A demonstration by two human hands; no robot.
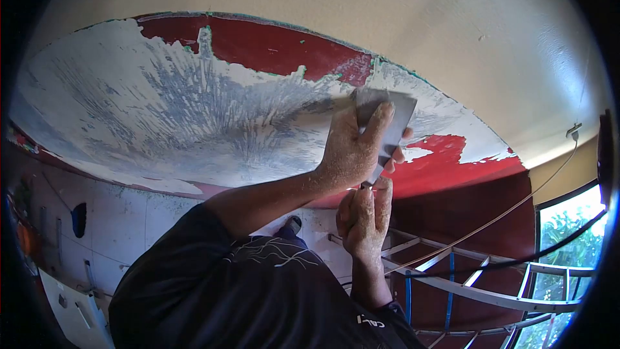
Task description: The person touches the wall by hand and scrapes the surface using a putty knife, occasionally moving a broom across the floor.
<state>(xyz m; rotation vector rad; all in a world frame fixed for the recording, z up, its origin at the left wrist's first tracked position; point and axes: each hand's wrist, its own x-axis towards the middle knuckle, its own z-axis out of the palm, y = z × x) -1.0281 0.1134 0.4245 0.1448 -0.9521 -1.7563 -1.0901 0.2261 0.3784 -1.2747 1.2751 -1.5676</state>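
A putty knife (402,108) with a broad grey blade is held up in front of a curved red surface (271,46) patched with white and grey filler. My left hand (349,148) is closed round the blade, thumb flat on its near face and fingertips showing past its right edge. Just below, my right hand (366,220) is closed at the tool's narrow lower end, its fingers hiding most of the handle. Pale dust coats both hands. The blade's top edge overlaps the filler (258,106) in this view.
Pale ceiling (413,13) spreads above the red surface. A metal ladder (465,278) lies across the lower right, near a bright window (568,232). A cable (510,210) hangs from a ceiling fitting (573,132). Tools lie on the tiled floor (116,220) at lower left.
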